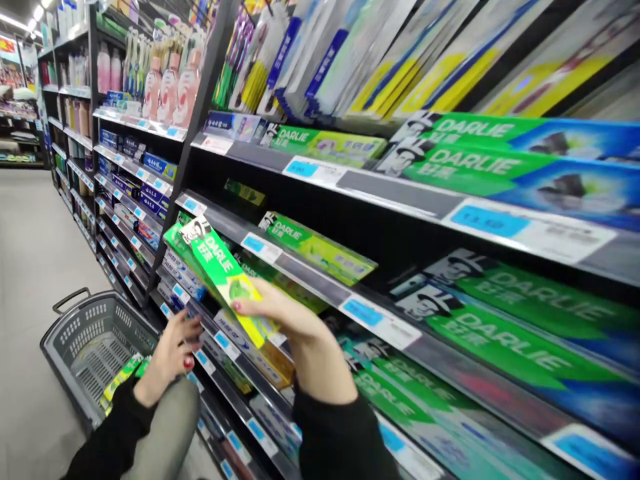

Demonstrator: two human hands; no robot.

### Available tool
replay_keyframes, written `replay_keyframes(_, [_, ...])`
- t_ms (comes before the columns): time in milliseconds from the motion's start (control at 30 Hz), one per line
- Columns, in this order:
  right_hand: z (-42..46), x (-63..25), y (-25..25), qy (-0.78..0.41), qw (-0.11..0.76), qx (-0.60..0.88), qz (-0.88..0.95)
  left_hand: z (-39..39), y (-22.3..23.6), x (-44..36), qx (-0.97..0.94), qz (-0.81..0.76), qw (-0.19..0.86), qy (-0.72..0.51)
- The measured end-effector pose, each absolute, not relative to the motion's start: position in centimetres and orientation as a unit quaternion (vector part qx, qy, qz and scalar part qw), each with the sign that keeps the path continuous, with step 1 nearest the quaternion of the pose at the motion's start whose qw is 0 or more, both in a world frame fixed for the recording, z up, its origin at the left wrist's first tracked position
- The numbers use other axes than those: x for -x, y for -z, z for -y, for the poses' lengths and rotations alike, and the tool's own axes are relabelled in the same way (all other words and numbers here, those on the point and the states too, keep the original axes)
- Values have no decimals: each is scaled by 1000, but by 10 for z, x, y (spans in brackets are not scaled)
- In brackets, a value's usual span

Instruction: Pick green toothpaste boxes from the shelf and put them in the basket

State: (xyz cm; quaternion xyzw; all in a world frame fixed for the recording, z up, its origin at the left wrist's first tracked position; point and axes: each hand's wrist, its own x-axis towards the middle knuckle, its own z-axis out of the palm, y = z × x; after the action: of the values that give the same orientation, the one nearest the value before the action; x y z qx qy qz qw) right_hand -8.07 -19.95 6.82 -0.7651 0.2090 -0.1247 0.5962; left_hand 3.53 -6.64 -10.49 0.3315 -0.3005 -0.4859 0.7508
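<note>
My right hand point(280, 310) grips a green and yellow Darlie toothpaste box point(220, 263) by its lower end, thumb on top. The box is tilted in front of the shelves, and more green packaging shows at its upper left edge; I cannot tell whether that is a second box in the grip. Lower and to the left, my left hand point(170, 350) is open with bent, spread fingers and nothing in it, just above my knee. Beyond it on the floor, the grey shopping basket point(95, 313) has green and yellow boxes point(120, 381) inside, partly hidden by my left arm.
Shelves run along the right, with Darlie boxes point(315, 250) on the middle level and blue-green ones point(500, 327) nearer me. Packaged toothbrushes point(320, 60) hang above. Shelf edges with price tags point(370, 313) jut close to my right arm. Pink bottles point(171, 87) stand farther off. Grey floor point(25, 253) lies left.
</note>
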Motion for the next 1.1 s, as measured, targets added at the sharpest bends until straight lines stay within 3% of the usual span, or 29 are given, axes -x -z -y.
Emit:
replay_keyframes(100, [147,117,6,100,772,597,-193,74,82,-19,-258,234,781,519])
replay_keyframes(233, [93,156,75,152,825,502,-210,47,100,16,-275,198,762,552])
replay_keyframes(433, [53,198,98,215,737,583,-266,4,115,52,-347,274,701,560])
replay_keyframes(600, [25,201,86,281,567,667,-393,-1,105,68,-382,178,706,569])
replay_keyframes(667, [19,200,84,273,543,675,-419,0,102,72,-387,157,698,581])
replay_keyframes(767, [19,202,92,297,599,631,-394,2,100,70,-403,110,699,581])
replay_keyframes(967, [27,210,122,373,774,376,-346,7,98,49,-371,74,687,620])
replay_keyframes(1100, [29,205,121,377,819,271,-338,6,99,40,-390,79,675,622])
